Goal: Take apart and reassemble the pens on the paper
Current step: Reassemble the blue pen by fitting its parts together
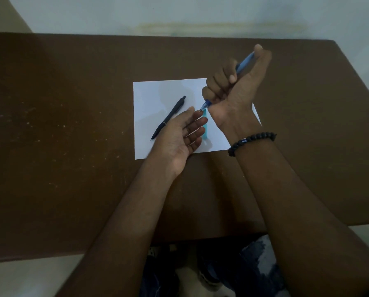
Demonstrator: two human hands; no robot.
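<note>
Head view, the only one: a brown wooden counter (72,125) carries a white sheet of paper (149,97), w/ a slim black click pen (168,117) lying diagonally on the sheet's left half, whole as far as can be told, tip toward the person. The right hand (237,82), wrist ringed by a black beaded bracelet (252,141), is raised above the paper's right side, its grip clamped in a fist round a light-blue plastic pen (244,63); the pen's back end sticks out near the thumb and its darker tip end (205,105) pokes out below the fist, angled down-left. Fisting it this way prob. steadies the barrel so the tip section can be worked from below. The left hand (179,133) sits palm-up just under that tip, grip apart, fingers relaxed and holding nothing, one fingertip at or v. near the tip; whether it touches can't be told. Cupped like that, it looks ready to catch the refill or spring, or to pinch and unscrew the tip. A teal piece (205,125) lies on the paper beside the left fingers, partly hidden, poss. a pen part, but can't be sure. Judged stage: early disassembly of the blue pen, black one not yet started.
</note>
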